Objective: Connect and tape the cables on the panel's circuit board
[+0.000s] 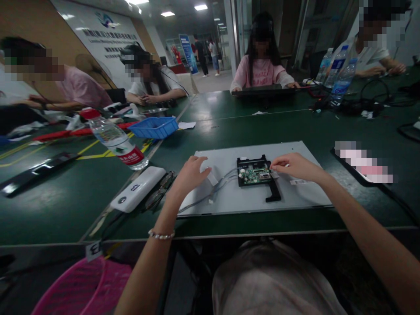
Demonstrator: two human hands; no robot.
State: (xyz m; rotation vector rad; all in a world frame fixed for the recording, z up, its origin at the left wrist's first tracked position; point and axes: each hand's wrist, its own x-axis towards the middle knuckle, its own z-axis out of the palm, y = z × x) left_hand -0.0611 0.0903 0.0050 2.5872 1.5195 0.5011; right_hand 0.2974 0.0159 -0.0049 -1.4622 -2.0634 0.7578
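A grey metal panel point(249, 201) lies flat on the dark green table in front of me. On its middle sits a green circuit board point(254, 175) in a black bracket point(273, 192), with grey cables point(216, 190) running off to the left. My left hand point(190, 175) rests on the panel's left part, fingers curled down beside a piece of tape near the cables. My right hand point(290, 165) hovers at the board's right edge, fingers pinched together on something small that I cannot make out.
A water bottle point(114, 140), a white power bank point(138, 189) and folded glasses point(160, 197) lie to the left. A blue tray point(154, 127) stands further back. A pink basket point(82, 288) sits below the table edge. Other people work across and alongside the table.
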